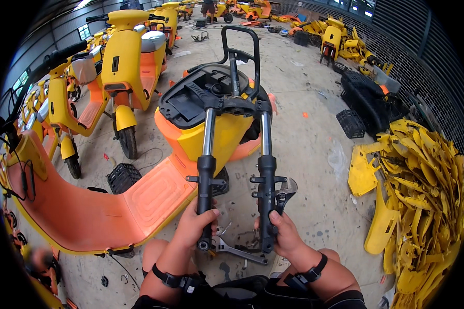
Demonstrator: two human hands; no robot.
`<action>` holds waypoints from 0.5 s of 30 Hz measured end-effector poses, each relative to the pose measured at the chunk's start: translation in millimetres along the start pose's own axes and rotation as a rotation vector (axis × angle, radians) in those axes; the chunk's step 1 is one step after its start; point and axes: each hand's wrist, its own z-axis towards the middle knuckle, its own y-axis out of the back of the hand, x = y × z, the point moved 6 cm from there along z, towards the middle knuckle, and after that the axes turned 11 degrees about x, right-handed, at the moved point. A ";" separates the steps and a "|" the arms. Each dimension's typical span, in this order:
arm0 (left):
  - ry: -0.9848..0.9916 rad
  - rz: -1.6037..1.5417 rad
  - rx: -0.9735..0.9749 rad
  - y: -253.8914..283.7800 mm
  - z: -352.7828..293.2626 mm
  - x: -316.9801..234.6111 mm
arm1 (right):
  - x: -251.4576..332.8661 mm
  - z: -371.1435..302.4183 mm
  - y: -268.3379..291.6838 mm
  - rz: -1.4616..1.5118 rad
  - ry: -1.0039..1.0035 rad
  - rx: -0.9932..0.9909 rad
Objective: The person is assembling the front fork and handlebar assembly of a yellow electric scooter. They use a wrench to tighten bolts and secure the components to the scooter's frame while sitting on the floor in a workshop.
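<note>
I hold a front fork (206,167) in front of me, its two black legs toward me and its crown pointing away. Closed around the lower end of the left leg is my left hand (197,222). My right hand (286,233) grips the lower end of the right leg. An adjustable wrench (286,194) sticks up beside that leg, its handle running down into my right hand. Beyond the crown, a partly stripped yellow and orange scooter (162,206) stands with its seat compartment exposed; a black tubular rack (256,56) rises behind it.
Another wrench (242,252) lies on the concrete floor between my legs. At left stand several yellow scooters (121,67). A tall pile of yellow panels (417,206) rises at right, with black seats (365,98) and a black basket (350,123) beyond it. Another basket (123,177) lies beside the footboard.
</note>
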 end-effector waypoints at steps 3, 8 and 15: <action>-0.013 0.029 -0.004 -3.2 0.8 0.0 | -1.3 -3.4 -0.1 0.001 -0.020 -0.030; -0.040 0.042 0.011 -5.3 1.4 -0.9 | 3.2 -9.1 -1.8 -0.015 -0.036 -0.068; -0.090 0.066 0.034 -8.2 -4.7 -7.2 | -0.8 -9.6 4.9 -0.048 -0.077 -0.047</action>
